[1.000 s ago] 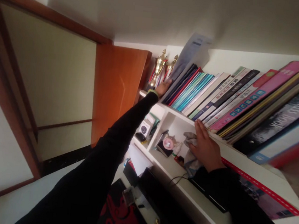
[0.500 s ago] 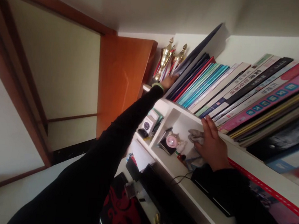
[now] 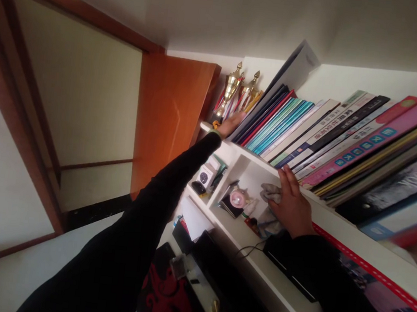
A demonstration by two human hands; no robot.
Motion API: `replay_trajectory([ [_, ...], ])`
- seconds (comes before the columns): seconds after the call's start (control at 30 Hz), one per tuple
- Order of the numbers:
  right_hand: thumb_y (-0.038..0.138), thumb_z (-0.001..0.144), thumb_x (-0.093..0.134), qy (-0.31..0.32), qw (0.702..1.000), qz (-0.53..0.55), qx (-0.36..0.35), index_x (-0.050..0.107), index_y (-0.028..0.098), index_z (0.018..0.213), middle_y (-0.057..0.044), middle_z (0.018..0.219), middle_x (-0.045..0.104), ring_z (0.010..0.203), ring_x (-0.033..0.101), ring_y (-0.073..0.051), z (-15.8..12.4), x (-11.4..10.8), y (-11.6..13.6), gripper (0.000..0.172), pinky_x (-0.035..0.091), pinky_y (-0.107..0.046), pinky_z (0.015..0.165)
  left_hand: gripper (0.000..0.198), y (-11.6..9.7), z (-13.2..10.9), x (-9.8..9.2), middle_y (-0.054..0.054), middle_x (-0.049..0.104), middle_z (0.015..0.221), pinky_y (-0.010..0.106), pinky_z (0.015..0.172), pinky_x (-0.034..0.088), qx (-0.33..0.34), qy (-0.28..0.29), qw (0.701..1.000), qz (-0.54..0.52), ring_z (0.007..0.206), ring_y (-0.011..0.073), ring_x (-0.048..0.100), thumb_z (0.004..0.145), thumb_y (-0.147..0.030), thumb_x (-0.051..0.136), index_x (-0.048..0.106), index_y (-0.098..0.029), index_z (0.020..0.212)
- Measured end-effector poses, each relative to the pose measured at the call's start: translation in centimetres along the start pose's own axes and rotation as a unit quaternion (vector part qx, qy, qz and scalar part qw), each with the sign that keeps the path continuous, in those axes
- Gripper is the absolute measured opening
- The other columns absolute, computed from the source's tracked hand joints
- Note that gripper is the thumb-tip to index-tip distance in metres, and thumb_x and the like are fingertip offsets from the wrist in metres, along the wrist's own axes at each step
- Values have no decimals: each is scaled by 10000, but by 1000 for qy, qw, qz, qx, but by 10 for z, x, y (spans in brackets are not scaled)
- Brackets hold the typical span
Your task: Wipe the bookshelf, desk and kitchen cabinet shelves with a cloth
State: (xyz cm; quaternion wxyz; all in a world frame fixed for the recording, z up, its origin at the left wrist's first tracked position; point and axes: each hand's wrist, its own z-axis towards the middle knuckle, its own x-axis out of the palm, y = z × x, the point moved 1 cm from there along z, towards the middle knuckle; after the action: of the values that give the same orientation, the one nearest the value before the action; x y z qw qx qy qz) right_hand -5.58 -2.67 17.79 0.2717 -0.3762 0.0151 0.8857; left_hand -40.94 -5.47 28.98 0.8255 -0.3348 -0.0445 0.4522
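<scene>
Moved: your left hand [image 3: 229, 124] now lies flatter against the leaning books [image 3: 272, 118]; fingers apart
Right hand [image 3: 292, 207]: clamped on grey cloth [image 3: 269, 192] — at shelf edge [image 3: 256, 157]

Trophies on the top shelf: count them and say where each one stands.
2 show. The taller gold trophy stands at the shelf's left end; the second trophy is just right of it, beside the leaning books, above the left hand. More may be hidden.

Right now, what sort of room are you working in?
Probably a home study or bedroom corner. A white shelf unit holds a leaning row of books with two gold trophies beside them, and a wooden door stands open nearby. The left hand presses the end book; the right hand holds a grey cloth.
</scene>
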Motion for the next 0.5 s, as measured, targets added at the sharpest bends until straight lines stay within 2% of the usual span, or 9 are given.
replay_trajectory([
  [0.07, 278, 846, 671, -3, 1000, -2, -1, 259, 229, 1788, -109, 1835, 322, 1526, 574, -365, 0, 0, 1, 1029, 666, -466, 999, 475, 2, -1, 4, 152, 692, 1531, 397, 1291, 416, -1, 18, 999, -41, 1561, 246, 562, 1148, -360, 462, 688, -131, 1498],
  [0.13, 276, 844, 672, -5, 1000, -2, -3, 245, 235, 1790, -113, 1835, 321, 1520, 579, -369, 0, 1, 1, 1039, 668, -470, 991, 452, 4, -1, 6, 142, 721, 1489, 355, 1272, 446, -28, -1, 998, -49, 1502, 222, 619, 1143, -343, 472, 690, -127, 1475],
  [0.3, 265, 840, 680, -4, 1000, 0, 4, 235, 245, 1790, -120, 1834, 320, 1492, 598, -383, -1, 2, 2, 1050, 677, -484, 953, 406, 5, 2, 3, 148, 797, 1332, 341, 1125, 557, -116, -34, 993, 0, 1221, 231, 761, 1046, -172, 584, 697, -117, 1433],
  [0.4, 269, 851, 678, 1, 1000, 7, 9, 240, 244, 1791, -116, 1837, 314, 1492, 599, -377, -1, 2, 2, 1037, 669, -487, 979, 404, 3, 1, 1, 135, 814, 1307, 314, 1088, 560, -124, -17, 992, 33, 1190, 232, 768, 998, -96, 607, 738, -134, 1378],
  [0.5, 275, 866, 671, 7, 1000, 12, 11, 240, 235, 1789, -123, 1839, 307, 1498, 597, -378, 0, 1, 2, 1019, 666, -502, 996, 324, 1, -4, -1, 161, 818, 1279, 322, 1094, 548, -123, -30, 988, 85, 1219, 266, 759, 1016, -134, 600, 787, -130, 1280],
])
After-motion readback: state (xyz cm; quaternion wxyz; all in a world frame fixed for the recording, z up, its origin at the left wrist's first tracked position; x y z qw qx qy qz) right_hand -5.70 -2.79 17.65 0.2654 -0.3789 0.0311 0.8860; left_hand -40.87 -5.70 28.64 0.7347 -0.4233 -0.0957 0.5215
